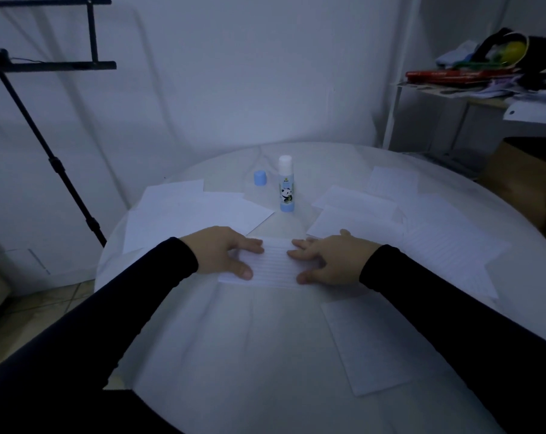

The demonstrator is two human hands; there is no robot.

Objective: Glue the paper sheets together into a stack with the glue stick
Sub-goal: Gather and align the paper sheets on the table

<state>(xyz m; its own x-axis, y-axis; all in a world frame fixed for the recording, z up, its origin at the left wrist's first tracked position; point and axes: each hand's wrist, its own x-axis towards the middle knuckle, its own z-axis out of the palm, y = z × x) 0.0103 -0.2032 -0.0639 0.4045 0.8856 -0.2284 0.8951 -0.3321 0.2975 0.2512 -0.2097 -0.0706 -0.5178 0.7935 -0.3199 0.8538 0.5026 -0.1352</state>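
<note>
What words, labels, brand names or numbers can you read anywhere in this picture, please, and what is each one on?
None can be read.
Glue stick: a panda picture and a small yellow mark with print above it, too small and blurred to read.
Lined paper sheet under both hands: ruled lines only, no writing.

A lined paper sheet (276, 263) lies flat at frame centre. Loose white sheets (199, 214) spread centre-left, lined ones (390, 211) centre-right. The uncapped glue stick (286, 184) stands upright above centre, its blue cap (260, 177) just left.
</note>
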